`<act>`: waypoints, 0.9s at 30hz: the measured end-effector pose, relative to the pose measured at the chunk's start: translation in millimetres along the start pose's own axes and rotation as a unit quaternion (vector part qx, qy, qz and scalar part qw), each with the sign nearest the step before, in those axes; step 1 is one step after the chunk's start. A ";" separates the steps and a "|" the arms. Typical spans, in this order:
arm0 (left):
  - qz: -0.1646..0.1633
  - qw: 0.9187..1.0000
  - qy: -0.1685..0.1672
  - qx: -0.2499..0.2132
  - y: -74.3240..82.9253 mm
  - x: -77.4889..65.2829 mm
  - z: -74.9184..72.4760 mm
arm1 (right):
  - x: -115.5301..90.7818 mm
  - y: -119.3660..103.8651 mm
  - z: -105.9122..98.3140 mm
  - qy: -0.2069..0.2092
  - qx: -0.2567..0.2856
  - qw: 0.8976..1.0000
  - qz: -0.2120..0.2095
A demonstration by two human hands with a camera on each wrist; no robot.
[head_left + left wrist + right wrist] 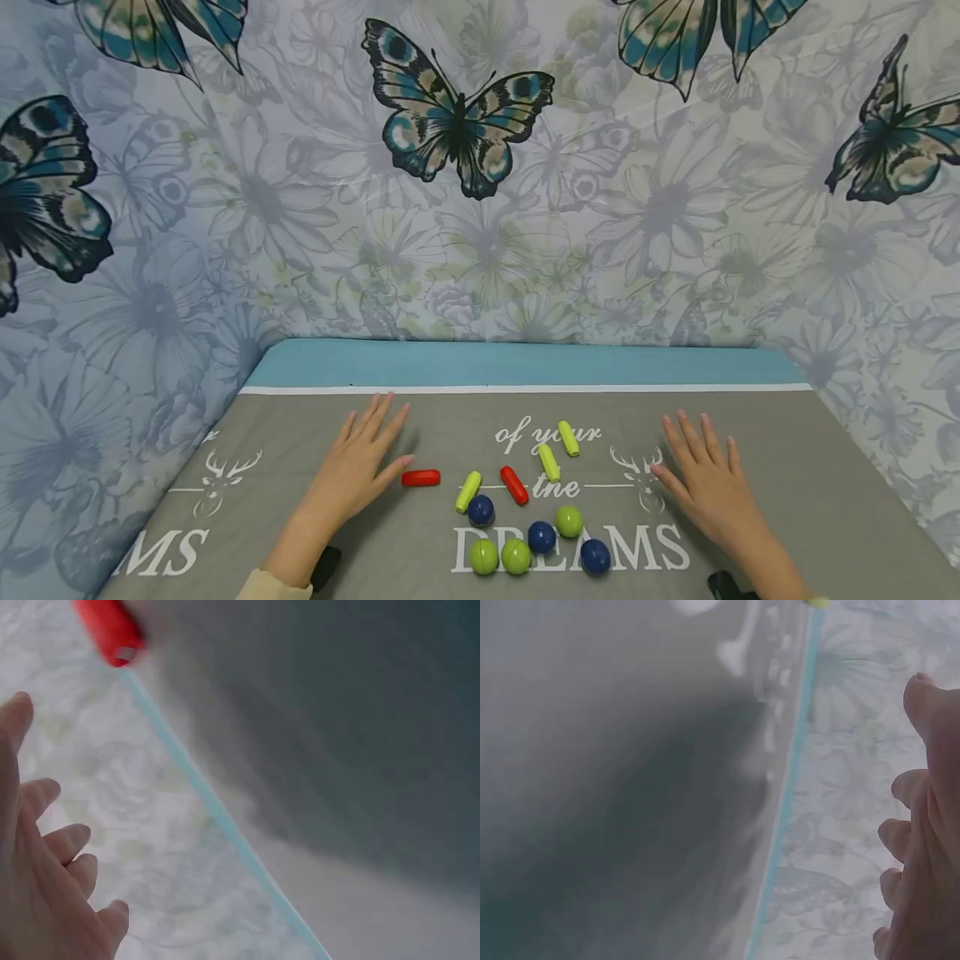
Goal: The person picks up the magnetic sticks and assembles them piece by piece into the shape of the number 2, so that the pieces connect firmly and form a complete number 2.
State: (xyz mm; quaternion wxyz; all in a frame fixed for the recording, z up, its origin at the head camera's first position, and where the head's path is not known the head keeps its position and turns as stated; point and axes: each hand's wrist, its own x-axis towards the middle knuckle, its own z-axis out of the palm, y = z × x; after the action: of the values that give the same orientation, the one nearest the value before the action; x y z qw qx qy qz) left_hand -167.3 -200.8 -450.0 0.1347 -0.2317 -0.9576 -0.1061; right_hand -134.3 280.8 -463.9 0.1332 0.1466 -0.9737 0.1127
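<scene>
Grey tablecloth [817, 508] | 6 balls [515, 556], 5 cylinders [513, 485] between 2 hands [356, 467] [711, 493] | hands outspread, unclenched

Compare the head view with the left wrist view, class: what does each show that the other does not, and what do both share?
Only the head view shows the right hand, three blue balls, three green balls, three yellow-green cylinders and the white lettering.

Only the left wrist view shows the palm side of the left hand and a greyish spot on a red cylinder's end.

Both show the left hand, red, the light-blue strip and flowered backdrop.
</scene>
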 end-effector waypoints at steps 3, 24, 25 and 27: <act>0.012 0.999 0.004 -0.031 14.7 3.9 -10.3 | -1.2 -4.1 -6.2 0.005 0.005 1.000 -0.002; 0.000 0.917 -0.181 -0.354 64.6 -4.4 14.0 | -21.0 -65.8 -7.6 -0.114 0.248 0.961 -0.050; -0.001 0.912 -0.182 -0.369 63.8 -4.1 16.1 | -22.2 -65.9 -5.5 -0.120 0.262 0.956 -0.050; 0.000 0.899 -0.181 -0.399 62.4 -3.4 19.4 | -24.9 -65.3 -0.3 -0.127 0.277 0.951 -0.062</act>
State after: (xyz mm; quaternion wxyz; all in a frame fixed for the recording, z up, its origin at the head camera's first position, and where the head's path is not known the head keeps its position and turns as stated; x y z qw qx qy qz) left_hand -139.0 -142.8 -460.5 -0.1447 -0.2815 -0.8428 -0.4354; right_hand -90.7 226.3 -459.2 -0.0301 0.2511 -0.9021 0.3497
